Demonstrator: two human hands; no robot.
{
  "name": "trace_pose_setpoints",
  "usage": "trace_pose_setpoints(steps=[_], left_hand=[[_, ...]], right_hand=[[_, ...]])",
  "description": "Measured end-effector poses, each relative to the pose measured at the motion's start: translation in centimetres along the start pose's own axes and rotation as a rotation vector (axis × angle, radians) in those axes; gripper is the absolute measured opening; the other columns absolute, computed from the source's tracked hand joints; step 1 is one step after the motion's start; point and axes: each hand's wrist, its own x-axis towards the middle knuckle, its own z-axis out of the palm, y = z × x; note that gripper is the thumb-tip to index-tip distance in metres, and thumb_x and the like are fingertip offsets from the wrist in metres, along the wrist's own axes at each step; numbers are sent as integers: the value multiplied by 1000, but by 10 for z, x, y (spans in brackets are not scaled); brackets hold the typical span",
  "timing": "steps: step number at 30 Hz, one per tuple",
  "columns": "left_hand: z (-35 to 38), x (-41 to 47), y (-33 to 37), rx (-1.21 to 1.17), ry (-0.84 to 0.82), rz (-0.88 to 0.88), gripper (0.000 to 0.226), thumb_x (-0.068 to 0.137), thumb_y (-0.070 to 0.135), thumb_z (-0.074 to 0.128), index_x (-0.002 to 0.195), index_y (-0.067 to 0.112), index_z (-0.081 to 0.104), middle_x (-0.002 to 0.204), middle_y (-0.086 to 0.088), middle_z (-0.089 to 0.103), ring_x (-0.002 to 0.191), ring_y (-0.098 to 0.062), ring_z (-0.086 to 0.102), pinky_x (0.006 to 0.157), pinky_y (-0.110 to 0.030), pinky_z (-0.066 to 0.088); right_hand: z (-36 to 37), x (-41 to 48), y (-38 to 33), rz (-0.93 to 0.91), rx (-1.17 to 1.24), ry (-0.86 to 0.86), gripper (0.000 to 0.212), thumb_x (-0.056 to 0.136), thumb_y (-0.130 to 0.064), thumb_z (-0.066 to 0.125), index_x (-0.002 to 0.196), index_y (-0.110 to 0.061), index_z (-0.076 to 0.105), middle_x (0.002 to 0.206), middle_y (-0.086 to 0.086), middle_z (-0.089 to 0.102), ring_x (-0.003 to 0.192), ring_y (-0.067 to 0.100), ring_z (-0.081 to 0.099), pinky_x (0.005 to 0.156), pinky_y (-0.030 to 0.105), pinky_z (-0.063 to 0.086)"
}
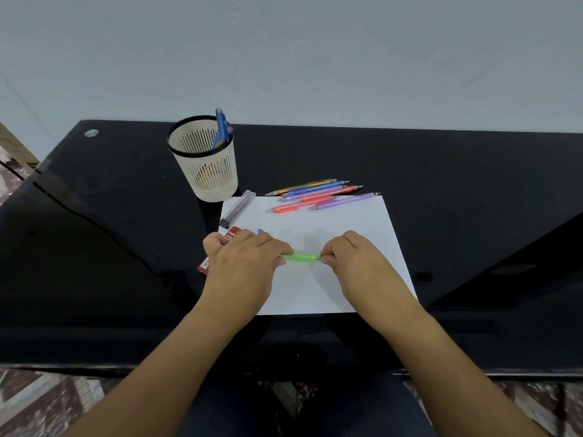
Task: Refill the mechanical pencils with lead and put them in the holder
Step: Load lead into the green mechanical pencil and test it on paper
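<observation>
Both hands, the left hand (pixel 246 260) and right hand (pixel 353 258), are gripping opposite ends of a green mechanical pencil (pixel 299 257) over white paper (pixel 347 222) on the tabletop (pixel 473 184).

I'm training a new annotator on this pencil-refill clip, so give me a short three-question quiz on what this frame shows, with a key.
1. Multiple choice: the pencil held between the left hand and the right hand is A red, B green, C yellow.
2. True or false: the holder stands empty.
3. Fill in: the left hand partly covers a ___ packet.
Key: 1 B. 2 false, a blue pencil stands in it. 3 red.
</observation>
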Motion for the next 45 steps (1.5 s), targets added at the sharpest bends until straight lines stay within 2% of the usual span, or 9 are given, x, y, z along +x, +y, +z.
trace_pose_setpoints(steps=[4,9,13,30,32,34,37,41,45], left_hand=[[-1,1,0,8,6,1,24,73,16,82,86,34,72,79,15,67,73,-13,61,72,-35,17],[-2,2,1,26,36,4,23,73,15,82,85,31,72,78,14,67,71,-14,61,73,-34,17],[-1,3,1,33,36,0,22,73,15,82,86,31,72,78,13,67,71,-14,61,73,-35,17],[5,0,2,10,-33,-9,21,74,17,81,83,34,71,75,15,66,70,-11,60,74,-36,18],[5,1,1,28,-28,0,22,73,17,81,82,34,71,75,15,66,69,-12,60,73,-35,18],[4,2,1,38,-5,12,20,75,17,79,84,33,71,76,14,66,71,-13,60,73,-35,18],[3,6,5,49,18,31,19,76,18,78,87,31,72,81,13,67,76,-14,61,74,-35,18],[4,7,7,33,46,87,19,74,19,80,89,28,72,84,10,68,78,-16,61,75,-36,20],[4,5,5,45,61,97,19,75,27,79,92,28,72,89,10,68,83,-16,62,81,-38,21]], right_hand=[[0,1,1,-13,-21,12,14,95,-16,55,102,-9,64,94,4,57,83,19,53,69,27,45],[3,1,4,-25,-87,107,21,74,-9,79,91,-6,68,82,8,61,70,23,60,54,28,48],[-1,2,5,-44,-107,111,13,75,-2,77,81,-7,66,75,6,57,66,22,54,50,30,44],[7,4,6,-108,-175,137,27,58,2,86,68,-9,63,62,5,53,54,15,42,44,27,40],[5,2,5,-80,-172,106,22,67,-3,83,75,-9,64,69,4,55,58,18,50,48,29,43],[2,1,2,-12,-156,69,16,86,-16,69,100,-12,63,94,4,58,81,20,55,67,30,49],[1,-1,0,0,-94,40,35,91,-24,61,126,-16,55,120,2,56,104,22,54,86,33,49],[10,-1,2,-91,-108,94,31,74,-7,79,104,-11,69,91,6,68,76,25,63,62,38,55],[7,-1,6,-63,-74,129,26,76,0,75,99,-10,68,86,5,67,71,23,61,61,35,51]])
